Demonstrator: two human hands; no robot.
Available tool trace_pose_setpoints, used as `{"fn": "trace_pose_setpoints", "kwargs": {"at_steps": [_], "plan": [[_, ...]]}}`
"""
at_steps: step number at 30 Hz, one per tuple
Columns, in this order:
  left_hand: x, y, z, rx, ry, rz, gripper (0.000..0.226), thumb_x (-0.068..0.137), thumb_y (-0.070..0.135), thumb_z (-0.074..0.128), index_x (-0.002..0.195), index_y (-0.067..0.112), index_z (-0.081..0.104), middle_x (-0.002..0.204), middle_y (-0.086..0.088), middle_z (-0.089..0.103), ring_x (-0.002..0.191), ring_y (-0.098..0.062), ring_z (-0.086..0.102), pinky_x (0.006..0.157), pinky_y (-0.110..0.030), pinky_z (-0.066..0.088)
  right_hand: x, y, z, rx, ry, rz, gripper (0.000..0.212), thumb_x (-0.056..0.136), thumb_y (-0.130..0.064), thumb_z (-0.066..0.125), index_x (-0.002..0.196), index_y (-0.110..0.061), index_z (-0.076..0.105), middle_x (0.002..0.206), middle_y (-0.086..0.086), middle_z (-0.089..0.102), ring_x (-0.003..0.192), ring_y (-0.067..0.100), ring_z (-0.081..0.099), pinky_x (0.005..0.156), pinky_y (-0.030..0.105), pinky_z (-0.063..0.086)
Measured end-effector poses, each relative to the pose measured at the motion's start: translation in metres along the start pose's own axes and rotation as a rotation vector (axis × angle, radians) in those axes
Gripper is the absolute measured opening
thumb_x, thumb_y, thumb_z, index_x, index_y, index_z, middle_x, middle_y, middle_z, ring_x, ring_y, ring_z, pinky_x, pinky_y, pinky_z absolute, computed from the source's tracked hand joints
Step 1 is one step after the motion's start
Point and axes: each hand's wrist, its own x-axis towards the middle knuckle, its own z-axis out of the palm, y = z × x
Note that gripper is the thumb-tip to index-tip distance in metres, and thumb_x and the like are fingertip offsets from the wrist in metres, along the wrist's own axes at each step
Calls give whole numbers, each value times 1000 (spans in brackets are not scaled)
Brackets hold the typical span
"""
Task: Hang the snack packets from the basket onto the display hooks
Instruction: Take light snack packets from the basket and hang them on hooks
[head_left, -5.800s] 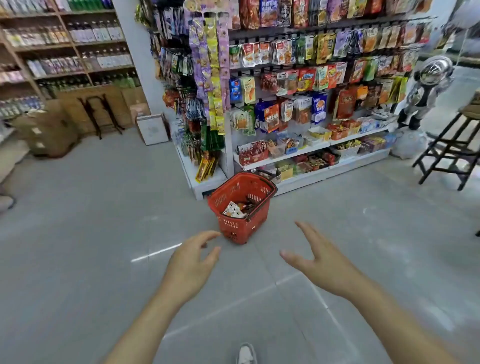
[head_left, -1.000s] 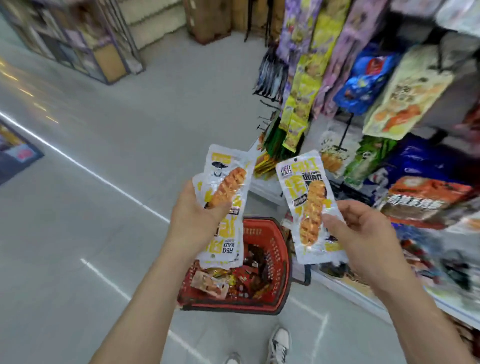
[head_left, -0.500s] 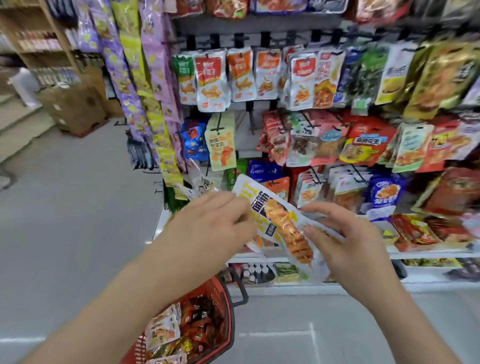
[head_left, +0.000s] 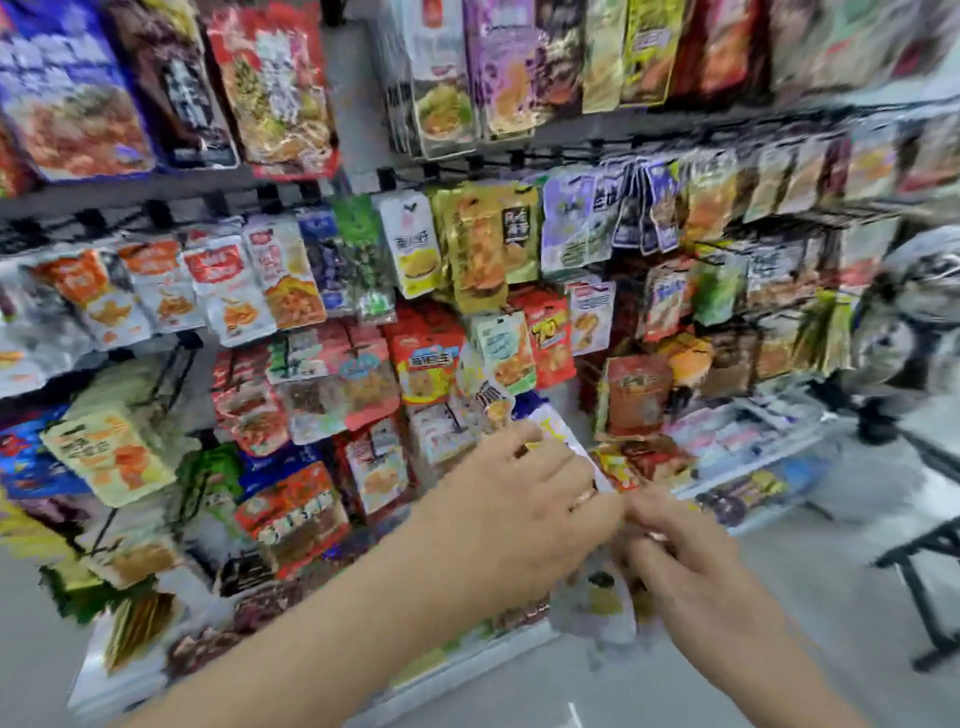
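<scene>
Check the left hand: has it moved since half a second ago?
Yes. The left hand has risen toward the hanging packets, nearer the right hand.

Two bare forearms are seen, with no sleeve reaching as far as the wrists. The left hand (head_left: 519, 499) and the right hand (head_left: 691, 566) are uncovered, without gloves, and no watch or bracelet is worn on either wrist. A thin band that may be a ring is made out on one of the left fingers (head_left: 584, 496) and another on a right finger, though both are too blurred by motion to be told for certain.
</scene>
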Motion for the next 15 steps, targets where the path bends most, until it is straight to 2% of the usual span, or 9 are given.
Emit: {"fn": "trace_pose_setpoints", "kwargs": {"at_steps": [2, 4, 6, 8, 10, 11, 12, 13, 15], "plan": [[33, 2, 18, -60, -44, 78, 5, 91, 12, 46, 89, 17, 46, 69, -2, 55, 63, -24, 52, 69, -35, 49, 9, 0, -28, 72, -5, 132, 17, 89, -3, 57, 78, -6, 69, 82, 10, 59, 83, 19, 55, 63, 21, 41], [63, -2, 31, -127, -121, 129, 11, 89, 12, 47, 99, 15, 47, 69, -1, 55, 60, -24, 54, 63, -34, 49, 22, -5, -52, 249, -35, 247, 5, 78, -14, 72, 75, -16, 68, 75, -7, 64, 73, 0, 59, 55, 7, 41], [90, -8, 45, -153, -161, 167, 32, 86, 13, 39, 115, 17, 53, 71, -1, 58, 57, -23, 56, 59, -32, 49, 37, 0, -69, 262, -186, 244, 13, 66, -13, 74, 75, -20, 67, 76, -11, 67, 66, -7, 58, 57, 7, 43], [116, -10, 64, -144, -195, 219, 51, 86, 11, 33, 132, 23, 52, 78, -2, 61, 58, -23, 57, 62, -32, 49, 58, 19, -83, -148, -198, 170, 14, 75, -8, 74, 80, -19, 67, 82, -5, 66, 77, 0, 62, 70, 19, 50], [132, -13, 82, -114, -174, 275, 56, 87, 8, 38, 137, 30, 48, 85, -2, 63, 63, -22, 59, 80, -35, 50, 80, 40, -92, -596, -185, 82, 11, 87, -9, 64, 94, -13, 72, 97, 3, 68, 95, 16, 61, 88, 34, 48], [140, -16, 93, -98, -146, 287, 58, 87, 9, 41, 139, 33, 45, 89, -1, 63, 68, -21, 61, 93, -37, 46, 92, 49, -98, -709, -131, 3, 19, 90, -10, 58, 101, -14, 73, 103, 4, 68, 97, 11, 58, 94, 28, 45], [148, -22, 107, -87, -108, 284, 58, 88, 9, 44, 141, 35, 43, 93, 0, 63, 75, -20, 62, 103, -41, 40, 104, 52, -103, -737, -48, -92, 24, 89, -9, 54, 98, -21, 72, 100, -1, 69, 93, 6, 54, 92, 14, 40], [158, -30, 118, -83, -35, 260, 56, 90, 9, 45, 139, 36, 44, 98, 0, 64, 84, -19, 63, 107, -45, 35, 117, 54, -107, -666, 53, -103, 29, 89, -7, 52, 91, -31, 68, 92, -10, 67, 87, -1, 52, 86, 4, 37], [176, -52, 140, -95, 129, 153, 50, 92, 10, 43, 134, 37, 49, 115, -1, 63, 107, -19, 59, 108, -51, 32, 143, 60, -117, -285, 189, 84, 34, 91, -3, 58, 83, -37, 60, 81, -14, 64, 77, -8, 60, 66, 2, 41]]}}
